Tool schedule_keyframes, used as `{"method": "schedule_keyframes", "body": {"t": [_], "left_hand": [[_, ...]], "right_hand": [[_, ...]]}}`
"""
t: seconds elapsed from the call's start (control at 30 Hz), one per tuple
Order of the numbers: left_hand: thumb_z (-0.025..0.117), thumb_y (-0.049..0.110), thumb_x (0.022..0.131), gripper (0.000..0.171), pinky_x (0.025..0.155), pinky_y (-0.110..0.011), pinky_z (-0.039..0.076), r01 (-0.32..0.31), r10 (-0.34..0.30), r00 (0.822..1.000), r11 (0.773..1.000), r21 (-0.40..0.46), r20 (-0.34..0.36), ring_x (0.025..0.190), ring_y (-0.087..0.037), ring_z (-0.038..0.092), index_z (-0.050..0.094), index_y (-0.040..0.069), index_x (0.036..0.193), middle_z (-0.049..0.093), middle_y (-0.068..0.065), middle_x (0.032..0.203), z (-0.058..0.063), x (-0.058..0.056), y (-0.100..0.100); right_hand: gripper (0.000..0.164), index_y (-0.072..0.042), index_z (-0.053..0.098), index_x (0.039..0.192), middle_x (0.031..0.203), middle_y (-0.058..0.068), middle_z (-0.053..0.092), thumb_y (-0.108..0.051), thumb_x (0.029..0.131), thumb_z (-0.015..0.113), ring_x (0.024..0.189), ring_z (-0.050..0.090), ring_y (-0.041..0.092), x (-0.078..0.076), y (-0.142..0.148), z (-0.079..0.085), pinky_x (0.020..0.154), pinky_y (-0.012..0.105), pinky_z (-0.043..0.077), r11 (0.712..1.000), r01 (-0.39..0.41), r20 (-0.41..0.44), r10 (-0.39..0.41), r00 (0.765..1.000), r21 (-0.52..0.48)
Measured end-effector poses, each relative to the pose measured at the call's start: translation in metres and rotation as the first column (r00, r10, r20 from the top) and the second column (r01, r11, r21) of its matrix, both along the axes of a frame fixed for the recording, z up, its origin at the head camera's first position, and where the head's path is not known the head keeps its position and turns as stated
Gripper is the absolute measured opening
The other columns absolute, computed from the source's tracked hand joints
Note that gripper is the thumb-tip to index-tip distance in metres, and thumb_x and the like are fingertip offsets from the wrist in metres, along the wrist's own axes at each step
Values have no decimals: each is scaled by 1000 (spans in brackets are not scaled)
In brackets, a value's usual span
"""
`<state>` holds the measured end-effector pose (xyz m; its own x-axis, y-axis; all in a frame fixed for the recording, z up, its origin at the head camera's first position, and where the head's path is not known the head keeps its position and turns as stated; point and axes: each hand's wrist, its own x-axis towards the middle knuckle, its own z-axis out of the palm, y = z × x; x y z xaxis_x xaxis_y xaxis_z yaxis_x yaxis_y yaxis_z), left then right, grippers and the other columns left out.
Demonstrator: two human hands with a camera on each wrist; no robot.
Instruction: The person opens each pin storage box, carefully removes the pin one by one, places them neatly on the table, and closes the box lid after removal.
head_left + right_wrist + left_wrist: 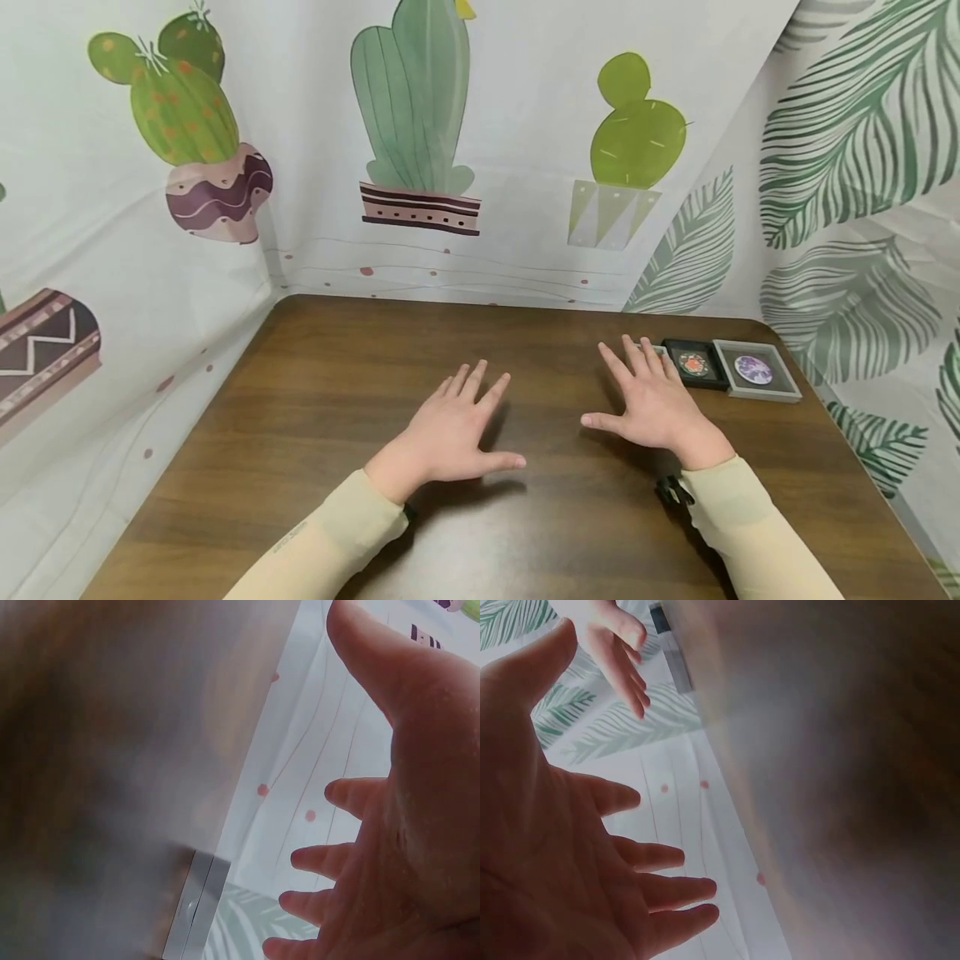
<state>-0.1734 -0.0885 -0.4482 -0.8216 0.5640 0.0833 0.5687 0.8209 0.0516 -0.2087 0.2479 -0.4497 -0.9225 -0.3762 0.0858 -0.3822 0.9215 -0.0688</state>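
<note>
My left hand hovers over the middle of the wooden table, palm down, fingers spread and thumb pointing right. It holds nothing. My right hand is spread the same way farther right, thumb pointing left, also holding nothing. Its fingertips overlap a light grey box in the head view, so most of that box is hidden. Beside it lie a black square case with a round orange-and-dark patterned piece and a grey square case with a round purple-and-white piece. In the right wrist view a grey box shows its side edge.
The brown wooden table has rounded back corners. White cloth printed with cacti hangs behind and to the left; leaf-printed cloth hangs at the right. The cases stand in a row near the table's back right corner.
</note>
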Motion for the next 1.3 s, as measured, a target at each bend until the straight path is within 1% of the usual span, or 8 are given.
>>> {"method": "schedule_keyframes", "body": {"t": [0.17, 0.33, 0.47, 0.6, 0.7, 0.93, 1.17, 1.3], "left_hand": [[28, 96, 74, 119, 104, -49, 38, -8, 6, 998, 1000, 24, 69, 141, -39, 25, 11, 15, 159, 16, -20, 159, 4, -5, 21], [28, 96, 74, 119, 102, -47, 40, -7, -1, 991, 998, 57, 132, 142, -32, 24, 13, 13, 158, 18, -19, 159, 9, -11, 41], [24, 99, 71, 122, 100, -48, 41, -9, -10, 982, 995, 103, 187, 142, -27, 25, 15, 14, 158, 21, -16, 159, 13, -18, 57], [22, 100, 68, 123, 100, -49, 41, -19, -11, 972, 992, 126, 235, 141, -25, 27, 15, 17, 159, 23, -13, 159, 12, -26, 72], [23, 101, 68, 123, 100, -51, 41, -13, -21, 967, 991, 132, 255, 140, -26, 30, 15, 17, 159, 24, -12, 159, 10, -32, 84], [21, 103, 64, 127, 100, -52, 40, 10, -50, 959, 990, 142, 279, 138, -25, 35, 20, 17, 158, 25, -8, 159, 8, -44, 109], [25, 99, 69, 119, 101, -46, 41, 37, -102, 942, 978, 203, 319, 138, -19, 34, 19, 19, 158, 29, -4, 158, 9, -52, 131], [25, 99, 69, 119, 102, -44, 40, 48, -115, 942, 976, 212, 316, 139, -16, 32, 20, 19, 158, 30, -3, 158, 10, -56, 138]], "right_hand": [[112, -22, 9, 160, 160, 23, 8, -87, 77, 49, 144, 2, 45, -10, 8, 2, 109, 67, 11, 1000, 17, 24, -16, 1000, -19], [115, -18, 11, 159, 160, 24, 8, -87, 76, 49, 144, 3, 45, -22, 18, 1, 109, 67, 11, 999, 25, 37, -23, 999, -37], [115, -18, 11, 159, 160, 24, 10, -84, 76, 55, 144, 4, 44, -31, 23, 0, 110, 65, 11, 998, 23, 37, -21, 999, -57], [114, -16, 16, 159, 159, 24, 12, -82, 75, 58, 144, 5, 44, -40, 28, -1, 111, 63, 11, 998, 20, 43, -17, 999, -67], [113, -15, 19, 158, 159, 24, 15, -80, 75, 61, 144, 7, 44, -47, 34, -3, 112, 61, 12, 997, 29, 58, -25, 998, -72], [110, -9, 22, 157, 158, 25, 18, -68, 77, 70, 143, 9, 46, -60, 47, -7, 111, 63, 11, 994, 30, 100, -20, 995, -108], [106, -5, 26, 155, 156, 28, 21, -69, 80, 67, 141, 17, 47, -64, 53, -11, 112, 61, 12, 994, 42, 125, -29, 992, -100], [104, -5, 27, 154, 155, 28, 24, -67, 81, 67, 140, 21, 46, -64, 54, -13, 112, 61, 13, 994, 34, 117, -22, 993, -102]]}}
